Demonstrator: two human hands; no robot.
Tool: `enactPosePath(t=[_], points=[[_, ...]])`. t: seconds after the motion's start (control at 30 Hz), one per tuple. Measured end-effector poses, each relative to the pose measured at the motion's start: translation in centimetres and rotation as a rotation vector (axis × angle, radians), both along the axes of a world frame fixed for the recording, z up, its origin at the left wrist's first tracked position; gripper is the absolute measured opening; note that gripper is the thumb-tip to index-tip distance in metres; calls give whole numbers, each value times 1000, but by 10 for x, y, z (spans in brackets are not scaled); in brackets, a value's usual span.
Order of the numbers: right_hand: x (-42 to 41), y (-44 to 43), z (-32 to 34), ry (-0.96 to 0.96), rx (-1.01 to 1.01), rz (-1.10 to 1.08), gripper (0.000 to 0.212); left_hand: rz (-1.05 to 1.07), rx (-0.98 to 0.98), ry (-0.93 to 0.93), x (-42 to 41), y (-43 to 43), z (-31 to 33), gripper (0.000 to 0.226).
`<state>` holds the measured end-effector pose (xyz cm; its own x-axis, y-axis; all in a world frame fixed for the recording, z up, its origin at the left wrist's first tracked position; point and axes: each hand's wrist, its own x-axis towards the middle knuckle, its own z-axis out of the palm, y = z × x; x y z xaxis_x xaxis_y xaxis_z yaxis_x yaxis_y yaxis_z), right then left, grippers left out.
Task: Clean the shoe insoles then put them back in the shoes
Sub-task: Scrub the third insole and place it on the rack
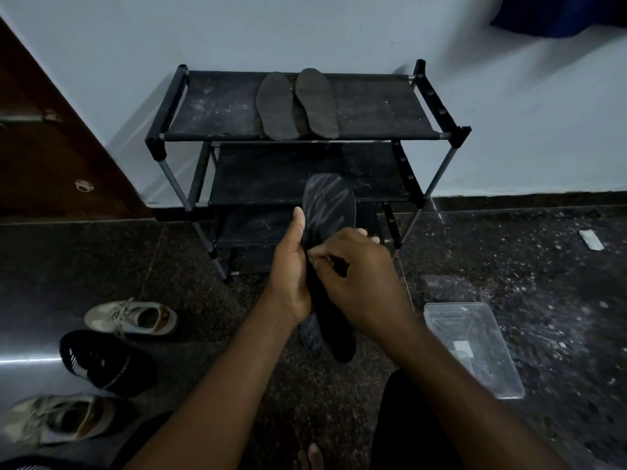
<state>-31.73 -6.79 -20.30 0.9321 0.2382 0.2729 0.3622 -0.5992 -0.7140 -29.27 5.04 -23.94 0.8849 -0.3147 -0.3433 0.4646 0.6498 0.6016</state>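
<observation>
Black tiered fabric-shelved shoe rack (220,110) noted at 12 o'clock, with a pair of grey foam insoles (278,106) laid side by side on its top shelf. Long black insole (327,212) held upright at centre, gripped by the left hand (288,266) and pinched by the curled fingers of the right hand (359,283).

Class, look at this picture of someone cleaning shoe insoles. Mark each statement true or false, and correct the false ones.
1. Two insoles lie on the rack's top shelf. True.
2. The left hand grips a third insole. True.
3. The clear container lies on the rack. False: it lies on the floor, to the right.
4. Every shoe on the floor is black. False: there is one black shoe and two pale shoes.
5. The right hand hangs free. False: it grips the third insole too.
</observation>
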Motion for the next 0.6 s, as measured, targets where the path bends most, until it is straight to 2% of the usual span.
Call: enactPosePath(t=[0.2,0.33,0.53,0.6], points=[[6,-5,-3,-30,29,-79,11,71,33,-7,-1,-4,1,74],[2,-3,0,0,18,8,11,20,-1,3,-1,-1,2,89],[7,-4,-4,-40,59,-89,11,47,24,3,0,-3,-1,78],[5,-2,-2,-38,52,-59,11,25,12,-7,0,-2,-2,83]])
